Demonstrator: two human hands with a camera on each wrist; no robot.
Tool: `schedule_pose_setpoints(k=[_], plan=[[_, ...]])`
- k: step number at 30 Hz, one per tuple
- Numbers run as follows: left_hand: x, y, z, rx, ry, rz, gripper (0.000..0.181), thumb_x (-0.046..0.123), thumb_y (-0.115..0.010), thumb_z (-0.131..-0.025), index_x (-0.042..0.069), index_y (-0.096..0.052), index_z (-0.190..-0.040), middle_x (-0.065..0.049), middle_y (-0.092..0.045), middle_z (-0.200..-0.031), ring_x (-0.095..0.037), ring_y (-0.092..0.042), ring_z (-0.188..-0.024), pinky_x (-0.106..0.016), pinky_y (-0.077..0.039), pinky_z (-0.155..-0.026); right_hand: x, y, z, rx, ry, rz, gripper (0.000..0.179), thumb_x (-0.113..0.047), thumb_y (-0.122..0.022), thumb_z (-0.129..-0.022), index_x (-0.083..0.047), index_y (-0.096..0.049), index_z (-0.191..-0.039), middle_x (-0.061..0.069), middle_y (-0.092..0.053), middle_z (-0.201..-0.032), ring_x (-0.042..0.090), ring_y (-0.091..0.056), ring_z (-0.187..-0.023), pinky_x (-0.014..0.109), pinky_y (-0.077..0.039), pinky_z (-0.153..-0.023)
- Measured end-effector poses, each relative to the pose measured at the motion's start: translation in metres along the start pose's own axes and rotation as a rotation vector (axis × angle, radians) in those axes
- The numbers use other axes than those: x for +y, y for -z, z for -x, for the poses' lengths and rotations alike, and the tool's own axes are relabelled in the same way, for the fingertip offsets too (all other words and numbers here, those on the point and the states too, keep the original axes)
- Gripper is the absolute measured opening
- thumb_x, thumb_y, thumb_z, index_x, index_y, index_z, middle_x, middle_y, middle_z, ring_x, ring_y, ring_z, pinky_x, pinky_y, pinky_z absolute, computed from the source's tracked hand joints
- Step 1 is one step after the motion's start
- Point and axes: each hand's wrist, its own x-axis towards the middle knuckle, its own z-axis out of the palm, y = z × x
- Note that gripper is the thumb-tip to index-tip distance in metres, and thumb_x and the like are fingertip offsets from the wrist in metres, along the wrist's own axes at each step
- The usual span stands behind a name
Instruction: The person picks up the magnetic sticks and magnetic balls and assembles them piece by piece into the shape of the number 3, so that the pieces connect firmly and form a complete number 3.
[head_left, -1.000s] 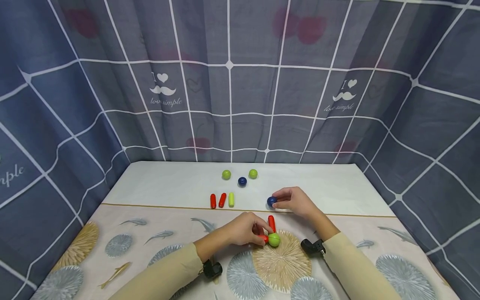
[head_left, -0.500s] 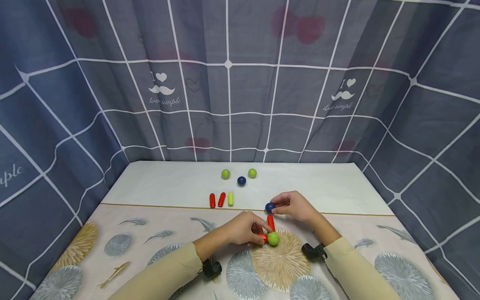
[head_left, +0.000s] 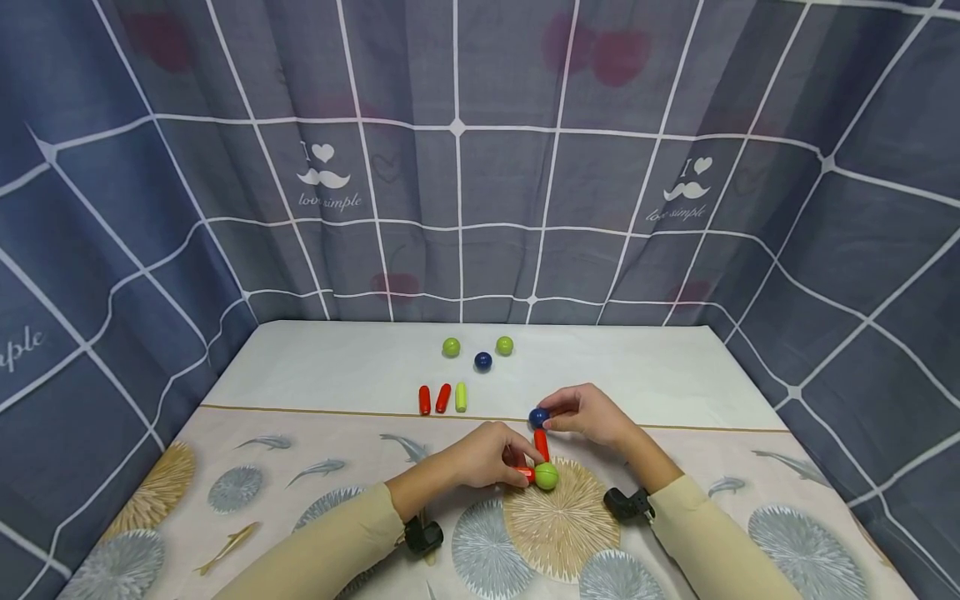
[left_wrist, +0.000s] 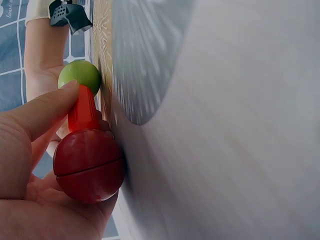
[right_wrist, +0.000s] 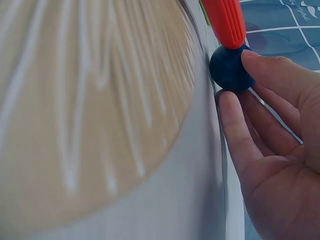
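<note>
My left hand (head_left: 486, 457) grips a red rod (left_wrist: 84, 111) between thumb and fingers. A green ball (head_left: 546, 476) sits at one end of that rod, and a dark red ball (left_wrist: 90, 166) at the other, hidden behind the hand in the head view. A second red rod (head_left: 542, 445) runs away from the green ball toward the back. At its far end my right hand (head_left: 588, 415) pinches a dark blue ball (head_left: 538, 417) between thumb and fingertips. In the right wrist view, the rod's tip meets this blue ball.
Two red rods (head_left: 424, 400) and a yellow-green rod (head_left: 461, 397) lie on the white strip (head_left: 315, 367) at the back. Behind them rest two green balls (head_left: 451, 347) and another blue ball (head_left: 483, 362). A checked curtain (head_left: 495, 183) encloses the table's back and sides.
My right hand has brought the blue ball toward me and slightly left, from behind the second red rod to its far end. The left hand keeps its hold and place.
</note>
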Motion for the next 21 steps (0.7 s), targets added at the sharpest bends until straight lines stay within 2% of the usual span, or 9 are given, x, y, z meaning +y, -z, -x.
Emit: schedule_pose_setpoints(k=[7, 11, 16, 21], plan=[[0.000, -0.001, -0.001, -0.001, -0.003, -0.005, 0.028, 0.006, -0.084, -0.083, 0.016, -0.081, -0.108, 0.009, -0.067, -0.073, -0.001, -0.053, -0.062, -0.015, -0.043, -0.054, -0.001, -0.002, 0.004, -0.010, -0.002, 0.025, 0.030, -0.009, -0.077, -0.090, 0.003, -0.073, -0.117, 0.018, -0.076, -0.110, 0.016, -0.072, -0.095, 0.021, -0.058, -0.082], [-0.001, -0.001, -0.001, -0.005, -0.001, -0.007, 0.028, 0.006, -0.084, -0.083, 0.016, -0.081, -0.108, 0.009, -0.067, -0.073, 0.000, -0.053, -0.062, -0.015, -0.043, -0.055, 0.000, -0.003, 0.006, 0.015, -0.013, 0.036, 0.031, -0.012, -0.078, -0.090, 0.001, -0.073, -0.118, 0.016, -0.076, -0.110, 0.016, -0.073, -0.096, 0.022, -0.058, -0.084], [-0.001, -0.001, -0.001, -0.006, -0.009, -0.025, 0.029, 0.006, -0.084, -0.083, 0.017, -0.081, -0.109, 0.010, -0.066, -0.074, 0.001, -0.054, -0.064, -0.015, -0.044, -0.058, 0.000, -0.006, 0.011, 0.048, -0.038, -0.003, 0.033, -0.012, -0.078, -0.090, 0.001, -0.071, -0.119, 0.017, -0.076, -0.109, 0.013, -0.073, -0.092, 0.024, -0.059, -0.080], [0.000, 0.000, 0.000, 0.000, -0.017, -0.037, 0.029, 0.006, -0.084, -0.083, 0.017, -0.080, -0.110, 0.010, -0.066, -0.075, 0.001, -0.055, -0.065, -0.016, -0.047, -0.059, -0.005, -0.009, 0.018, 0.067, -0.074, -0.036, 0.033, -0.014, -0.077, -0.092, 0.000, -0.071, -0.120, 0.017, -0.076, -0.110, 0.017, -0.073, -0.091, 0.026, -0.060, -0.077]])
